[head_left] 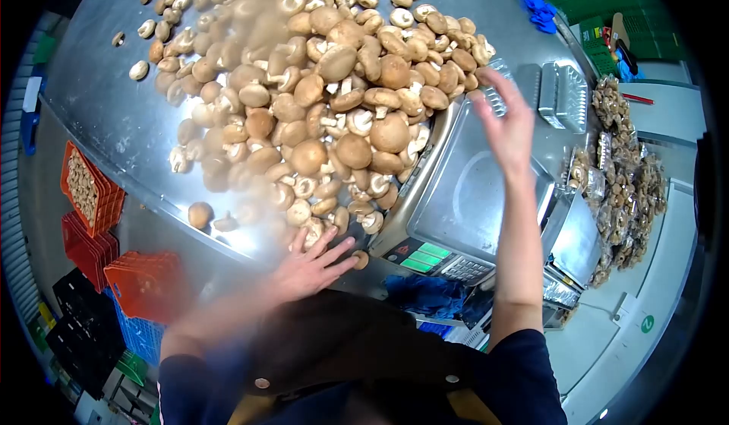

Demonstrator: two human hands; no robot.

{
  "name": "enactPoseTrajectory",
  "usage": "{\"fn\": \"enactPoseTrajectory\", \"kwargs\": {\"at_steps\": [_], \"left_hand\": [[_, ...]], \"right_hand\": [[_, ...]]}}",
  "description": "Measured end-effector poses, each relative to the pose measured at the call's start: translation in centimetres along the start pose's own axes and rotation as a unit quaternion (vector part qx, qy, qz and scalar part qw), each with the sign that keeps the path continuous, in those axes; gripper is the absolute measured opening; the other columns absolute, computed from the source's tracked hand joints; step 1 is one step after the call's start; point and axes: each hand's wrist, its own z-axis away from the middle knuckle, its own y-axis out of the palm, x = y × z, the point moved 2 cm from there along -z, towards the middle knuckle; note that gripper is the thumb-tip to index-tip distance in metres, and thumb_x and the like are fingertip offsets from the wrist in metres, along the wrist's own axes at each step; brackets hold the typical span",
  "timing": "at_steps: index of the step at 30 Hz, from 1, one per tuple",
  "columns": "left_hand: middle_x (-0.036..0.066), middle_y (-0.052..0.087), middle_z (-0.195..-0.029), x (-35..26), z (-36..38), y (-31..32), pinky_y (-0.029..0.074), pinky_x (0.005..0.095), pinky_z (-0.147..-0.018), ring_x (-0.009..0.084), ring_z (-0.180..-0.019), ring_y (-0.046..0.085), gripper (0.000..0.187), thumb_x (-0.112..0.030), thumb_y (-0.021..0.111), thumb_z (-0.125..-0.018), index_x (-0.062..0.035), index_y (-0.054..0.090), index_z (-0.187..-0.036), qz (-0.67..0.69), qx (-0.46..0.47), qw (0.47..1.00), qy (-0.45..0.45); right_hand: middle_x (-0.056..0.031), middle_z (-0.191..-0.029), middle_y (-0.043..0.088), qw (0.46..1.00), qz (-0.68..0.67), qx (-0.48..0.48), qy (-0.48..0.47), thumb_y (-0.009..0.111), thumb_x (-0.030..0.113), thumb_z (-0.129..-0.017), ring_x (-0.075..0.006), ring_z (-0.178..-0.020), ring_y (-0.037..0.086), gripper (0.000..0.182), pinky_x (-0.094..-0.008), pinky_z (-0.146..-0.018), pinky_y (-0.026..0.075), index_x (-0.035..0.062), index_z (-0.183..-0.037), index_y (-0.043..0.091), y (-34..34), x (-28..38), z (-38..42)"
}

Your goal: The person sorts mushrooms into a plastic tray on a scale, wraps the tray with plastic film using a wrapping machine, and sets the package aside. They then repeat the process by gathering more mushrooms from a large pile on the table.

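A big pile of brown mushrooms (311, 106) covers the middle of the metal table (99, 68). My left hand (315, 264) is spread at the pile's near edge, its fingers apart and touching mushrooms there; a small mushroom (360, 259) lies beside its fingertips. Over on the right, my right hand (505, 125) is raised above the far side of the scale (474, 189), thumb and fingers apart with nothing between them. Its fingertips are close to the pile's right edge and a clear plastic tray (497, 83). A smear blurs part of the view over the pile.
Clear trays (563, 97) stand right of the scale, before many packed mushroom bags (626, 189). Blue gloves (539, 11) lie at the table's far right. Orange crates (95, 189) stand on the left floor. Blue material (425, 294) is below the scale.
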Motion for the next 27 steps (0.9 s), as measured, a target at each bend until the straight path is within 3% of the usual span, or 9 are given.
{"fn": "enactPoseTrajectory", "kwargs": {"at_steps": [1, 3, 5, 7, 8, 14, 15, 21, 27], "left_hand": [[0.001, 0.038, -0.146, 0.2, -0.5, 1.0, 0.019, 0.0640, -0.104, 0.0275, -0.138, 0.028, 0.042, -0.029, 0.063, -0.083, -0.0262, 0.058, -0.125, -0.051, 0.005, 0.999, 0.014], [0.000, 0.036, -0.149, 1.2, -2.6, 0.0, 0.020, 0.0642, -0.104, 0.0227, -0.140, 0.026, 0.038, -0.028, 0.056, -0.085, -0.0236, 0.059, -0.123, -0.180, 0.049, 0.981, 0.047], [0.000, 0.038, -0.148, 2.4, -3.8, 0.1, 0.019, 0.0652, -0.105, 0.0244, -0.140, 0.027, 0.031, -0.025, 0.054, -0.084, -0.0234, 0.063, -0.113, -0.220, 0.011, 0.975, 0.034], [0.001, 0.041, -0.146, 4.0, -4.7, -1.5, 0.018, 0.0664, -0.105, 0.0257, -0.139, 0.029, 0.026, -0.025, 0.054, -0.083, -0.0266, 0.065, -0.107, -0.200, -0.023, 0.979, 0.026], [0.001, 0.043, -0.144, 4.6, -4.9, -2.6, 0.016, 0.0675, -0.106, 0.0272, -0.139, 0.030, 0.024, -0.026, 0.056, -0.082, -0.0293, 0.066, -0.103, -0.177, -0.026, 0.984, 0.025], [0.002, 0.043, -0.144, 5.4, -4.8, -3.0, 0.017, 0.0673, -0.106, 0.0291, -0.139, 0.031, 0.028, -0.026, 0.058, -0.079, -0.0293, 0.066, -0.106, -0.142, -0.021, 0.989, 0.022], [0.002, 0.043, -0.144, 5.2, -4.7, -2.7, 0.017, 0.0673, -0.106, 0.0287, -0.139, 0.031, 0.031, -0.027, 0.063, -0.076, -0.0295, 0.065, -0.107, -0.152, -0.023, 0.988, 0.015], [0.007, 0.040, -0.145, 3.5, -4.1, -2.6, 0.013, 0.0694, -0.105, 0.0320, -0.139, 0.029, 0.038, -0.038, 0.069, -0.074, -0.0201, 0.065, -0.107, -0.080, -0.013, 0.996, -0.036], [0.010, 0.040, -0.145, 2.0, -2.4, -3.6, 0.011, 0.0687, -0.107, 0.0373, -0.139, 0.027, 0.038, -0.038, 0.069, -0.076, -0.0173, 0.064, -0.108, -0.041, -0.043, 0.997, -0.046]], "right_hand": [[-0.0174, -0.122, 0.061, 0.997, 0.082, -0.010, 0.002, 0.070, 0.012, -0.079, -0.0309, -0.113, 0.058, 0.042, -0.0361, -0.099, 0.044, 0.0015, -0.118, 0.060, -1.1, -3.7, -1.5], [-0.0209, -0.128, 0.054, 0.983, 0.164, 0.027, 0.082, 0.073, 0.015, -0.073, -0.0353, -0.120, 0.051, 0.058, -0.0390, -0.102, 0.040, -0.0026, -0.124, 0.053, -1.7, -11.3, -3.1], [-0.0213, -0.128, 0.052, 0.964, 0.237, 0.117, 0.040, 0.079, 0.020, -0.068, -0.0362, -0.123, 0.048, 0.074, -0.0383, -0.103, 0.039, -0.0028, -0.130, 0.046, -1.3, -17.0, -3.5], [-0.0218, -0.128, 0.051, 0.946, 0.236, 0.194, 0.111, 0.086, 0.029, -0.059, -0.0358, -0.124, 0.046, 0.093, -0.0379, -0.105, 0.039, -0.0018, -0.134, 0.040, -0.4, -21.6, -3.4], [-0.0230, -0.127, 0.052, 0.959, 0.176, 0.184, 0.123, 0.089, 0.035, -0.054, -0.0354, -0.122, 0.048, 0.105, -0.0379, -0.105, 0.039, -0.0014, -0.137, 0.036, -0.5, -21.2, -3.1], [-0.0209, -0.119, 0.059, 0.950, 0.224, 0.175, 0.130, 0.089, 0.035, -0.053, -0.0352, -0.113, 0.055, 0.100, -0.0400, -0.097, 0.044, -0.0012, -0.132, 0.040, -0.8, -19.6, -3.5], [-0.0208, -0.117, 0.060, 0.950, 0.237, 0.158, 0.127, 0.089, 0.035, -0.053, -0.0351, -0.111, 0.056, 0.097, -0.0402, -0.095, 0.045, -0.0010, -0.131, 0.042, -0.7, -19.3, -3.3], [-0.0223, -0.116, 0.060, 0.944, 0.266, 0.130, 0.148, 0.088, 0.038, -0.051, -0.0347, -0.109, 0.058, 0.093, -0.0408, -0.094, 0.046, -0.0026, -0.124, 0.048, -0.9, -18.2, -3.0], [-0.0267, -0.105, 0.061, 0.936, 0.314, 0.125, 0.103, 0.084, 0.043, -0.055, -0.0408, -0.100, 0.059, 0.102, -0.0435, -0.091, 0.048, -0.0038, -0.132, 0.036, -1.6, -18.5, -2.7]]}}
